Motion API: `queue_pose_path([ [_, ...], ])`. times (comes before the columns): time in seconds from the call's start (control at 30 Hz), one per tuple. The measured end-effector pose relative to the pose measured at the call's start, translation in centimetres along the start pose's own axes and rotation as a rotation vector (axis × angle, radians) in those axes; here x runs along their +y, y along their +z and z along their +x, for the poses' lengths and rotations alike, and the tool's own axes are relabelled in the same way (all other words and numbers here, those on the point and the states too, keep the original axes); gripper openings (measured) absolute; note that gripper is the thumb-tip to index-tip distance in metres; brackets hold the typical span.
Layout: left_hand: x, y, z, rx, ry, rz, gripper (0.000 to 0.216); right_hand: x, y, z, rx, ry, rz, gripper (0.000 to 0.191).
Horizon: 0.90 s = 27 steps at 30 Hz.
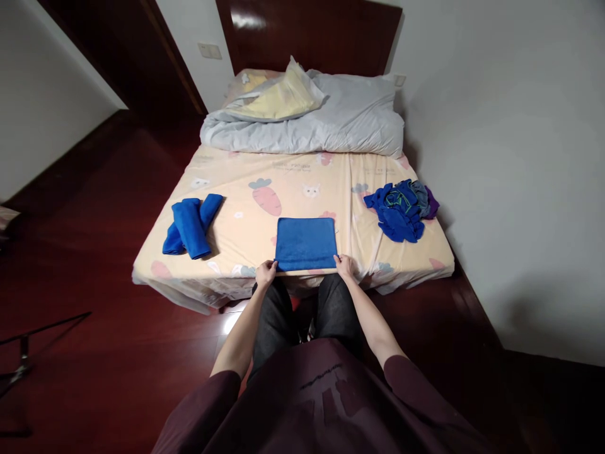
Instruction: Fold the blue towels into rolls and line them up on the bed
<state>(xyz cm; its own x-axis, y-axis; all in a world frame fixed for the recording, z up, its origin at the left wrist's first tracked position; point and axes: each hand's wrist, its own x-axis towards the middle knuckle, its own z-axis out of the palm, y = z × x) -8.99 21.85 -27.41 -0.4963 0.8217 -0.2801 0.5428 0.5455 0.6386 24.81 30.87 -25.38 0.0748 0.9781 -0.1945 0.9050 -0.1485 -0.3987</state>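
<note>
A blue towel (306, 239) lies flat as a rectangle at the front edge of the bed, its near edge turned over in a narrow fold. My left hand (266, 273) pinches its near left corner. At the near right corner, my right hand (345, 266) grips the cloth between thumb and fingers. To the left lie several rolled blue towels (191, 228), one resting across the others. A crumpled heap of blue cloths (401, 211) sits on the right, with grey and purple pieces at its far side.
The bed (227, 183) has a cream sheet printed with carrots. A bunched pale quilt (302, 135) and a yellow-and-white pillow (283, 98) lie near the dark headboard (312, 34). A wall (510, 157) stands close on the right. A black stand leg (47, 328) shows at lower left.
</note>
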Motion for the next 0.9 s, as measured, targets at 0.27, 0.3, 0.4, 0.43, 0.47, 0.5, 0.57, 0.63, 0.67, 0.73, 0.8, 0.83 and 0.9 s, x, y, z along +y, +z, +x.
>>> queue_pose_path([
  [0.27, 1.5, -0.3, -0.4, -0.006, -0.028, 0.110, 0.034, -1.1, -0.6, 0.2, -0.027, 0.039, -0.062, 0.038],
  [0.3, 1.7, -0.3, -0.5, -0.001, -0.025, 0.122, 0.033, -1.3, -0.7, 0.1, -0.026, 0.040, -0.066, 0.037],
  [0.4, 2.5, -0.3, -0.9, 0.013, -0.002, 0.152, 0.029, -2.1, -1.3, 0.0, -0.025, 0.047, -0.072, 0.032],
  [0.43, 2.7, -0.3, -1.0, 0.017, 0.008, 0.162, 0.027, -2.3, -1.4, 0.1, -0.026, 0.051, -0.072, 0.031],
  [0.47, 2.9, -0.3, -1.0, 0.021, 0.019, 0.172, 0.026, -2.5, -1.6, 0.1, -0.026, 0.055, -0.070, 0.030],
  [0.5, 3.1, -0.4, -1.0, 0.025, 0.031, 0.181, 0.026, -2.6, -1.8, 0.2, -0.025, 0.059, -0.067, 0.029],
  [0.57, 3.3, -0.6, -1.1, 0.038, 0.062, 0.199, 0.024, -2.8, -2.1, 0.3, -0.021, 0.066, -0.058, 0.027],
  [0.63, 3.3, -1.1, -1.3, 0.057, 0.105, 0.212, 0.025, -2.6, -2.5, 0.3, -0.010, 0.056, -0.041, 0.026],
  [0.67, 3.2, -1.3, -1.4, 0.067, 0.129, 0.215, 0.028, -2.4, -2.8, 0.2, -0.003, 0.041, -0.029, 0.026],
  [0.73, 2.7, -1.9, -1.9, 0.075, 0.239, 0.220, 0.039, -1.8, -3.3, -0.3, 0.017, -0.012, 0.000, 0.029],
  [0.8, 2.0, -2.1, -2.4, 0.045, 0.452, 0.231, 0.046, -0.9, -3.7, -1.0, 0.060, -0.165, 0.044, 0.032],
  [0.83, 1.6, -2.1, -2.7, 0.017, 0.574, 0.240, 0.048, -0.5, -3.8, -1.5, 0.080, -0.280, 0.066, 0.034],
  [0.9, 0.9, -1.7, -3.3, -0.046, 0.757, 0.265, 0.052, 0.4, -3.8, -2.4, 0.086, -0.527, 0.085, 0.038],
])
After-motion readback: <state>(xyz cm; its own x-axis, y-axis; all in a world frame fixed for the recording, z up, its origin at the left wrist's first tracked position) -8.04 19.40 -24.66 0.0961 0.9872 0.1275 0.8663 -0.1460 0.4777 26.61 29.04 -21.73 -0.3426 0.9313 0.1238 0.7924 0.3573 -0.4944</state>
